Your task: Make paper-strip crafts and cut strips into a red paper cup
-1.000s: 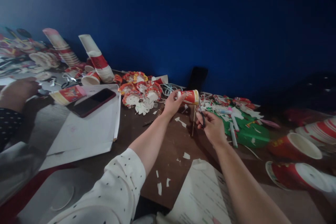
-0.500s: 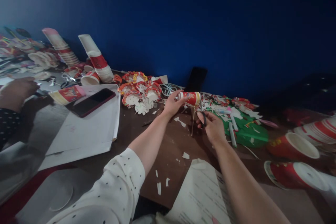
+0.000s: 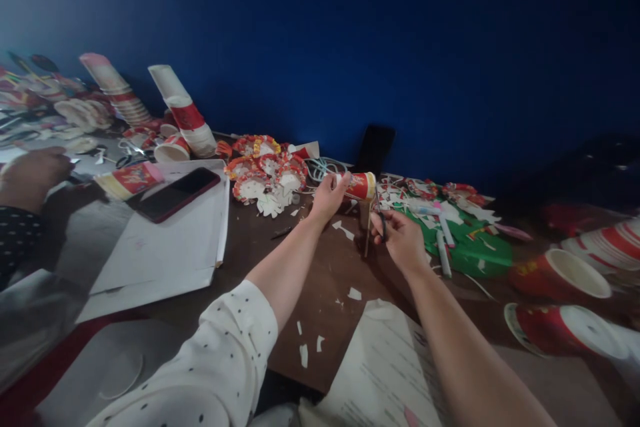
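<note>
In the middle of the head view, my left hand (image 3: 329, 199) is closed around a red paper cup (image 3: 361, 187), which lies on its side in the air above the brown table. My right hand (image 3: 400, 237) grips a pair of scissors (image 3: 383, 223) by the dark handles. The blades point up at the cup's pale yellow end; I cannot tell whether they touch it. From that end a thin cut strip (image 3: 367, 233) hangs down toward the table. White paper scraps (image 3: 344, 229) lie just below the cup.
Cut red-and-white cup flowers (image 3: 265, 177) lie left of my hands; a green sheet (image 3: 480, 250) with markers (image 3: 443, 253) lies right. A phone (image 3: 177, 195) rests on a white box lid (image 3: 150, 267). Stacked cups (image 3: 187, 117) stand behind. Another person's hand (image 3: 35, 173) is at far left.
My left hand has turned the cup slightly and shifted it a little left. My right hand with the scissors has moved slightly left along with it.
</note>
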`<act>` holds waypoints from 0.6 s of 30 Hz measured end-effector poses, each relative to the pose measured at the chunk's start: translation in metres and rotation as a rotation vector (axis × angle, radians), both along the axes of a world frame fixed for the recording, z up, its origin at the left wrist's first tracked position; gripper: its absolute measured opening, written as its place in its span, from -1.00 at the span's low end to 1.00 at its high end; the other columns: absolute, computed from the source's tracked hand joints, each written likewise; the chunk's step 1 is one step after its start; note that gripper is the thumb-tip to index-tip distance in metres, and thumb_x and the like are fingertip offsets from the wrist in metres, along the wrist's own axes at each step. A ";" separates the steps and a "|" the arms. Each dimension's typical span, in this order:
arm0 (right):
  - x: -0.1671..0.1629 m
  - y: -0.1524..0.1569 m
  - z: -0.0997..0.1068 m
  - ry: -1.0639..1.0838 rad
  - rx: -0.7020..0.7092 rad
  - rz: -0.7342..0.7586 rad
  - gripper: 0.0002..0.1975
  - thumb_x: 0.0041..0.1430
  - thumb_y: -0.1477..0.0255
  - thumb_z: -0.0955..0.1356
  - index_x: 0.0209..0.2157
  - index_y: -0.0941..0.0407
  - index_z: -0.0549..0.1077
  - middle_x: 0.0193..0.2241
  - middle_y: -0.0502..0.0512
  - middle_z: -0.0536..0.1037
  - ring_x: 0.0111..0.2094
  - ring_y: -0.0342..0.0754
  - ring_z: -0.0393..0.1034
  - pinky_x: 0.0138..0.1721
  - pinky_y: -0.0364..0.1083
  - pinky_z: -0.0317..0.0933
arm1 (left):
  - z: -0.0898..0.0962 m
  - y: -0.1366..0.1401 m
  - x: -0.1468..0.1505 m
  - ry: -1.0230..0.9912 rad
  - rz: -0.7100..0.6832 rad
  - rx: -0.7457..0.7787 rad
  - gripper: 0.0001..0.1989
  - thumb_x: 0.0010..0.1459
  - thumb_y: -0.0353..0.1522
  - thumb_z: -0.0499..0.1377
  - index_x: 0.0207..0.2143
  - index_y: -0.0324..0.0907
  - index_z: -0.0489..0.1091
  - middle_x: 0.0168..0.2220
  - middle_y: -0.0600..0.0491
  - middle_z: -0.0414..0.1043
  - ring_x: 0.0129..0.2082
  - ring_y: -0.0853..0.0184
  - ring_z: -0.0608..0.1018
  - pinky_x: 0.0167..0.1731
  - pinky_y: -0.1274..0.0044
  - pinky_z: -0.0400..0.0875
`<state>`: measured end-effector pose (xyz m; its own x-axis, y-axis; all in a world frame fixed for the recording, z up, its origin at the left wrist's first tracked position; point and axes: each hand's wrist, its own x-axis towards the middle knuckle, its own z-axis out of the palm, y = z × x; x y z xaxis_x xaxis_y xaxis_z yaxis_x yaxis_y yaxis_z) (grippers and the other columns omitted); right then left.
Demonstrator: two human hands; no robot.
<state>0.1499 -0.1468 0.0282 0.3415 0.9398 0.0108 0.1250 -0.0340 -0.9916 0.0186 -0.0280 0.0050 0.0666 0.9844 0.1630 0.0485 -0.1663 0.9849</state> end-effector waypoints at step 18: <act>0.004 0.002 -0.004 0.038 -0.011 -0.047 -0.59 -0.14 0.07 0.46 -0.48 0.15 0.44 -0.63 -0.05 0.40 -0.66 -0.21 0.22 -0.63 -0.20 0.10 | 0.000 -0.003 0.005 -0.015 -0.049 0.055 -0.60 0.08 -0.12 0.19 -0.14 -0.21 0.43 -0.23 -0.02 0.51 -0.19 0.28 0.51 -0.10 0.48 0.34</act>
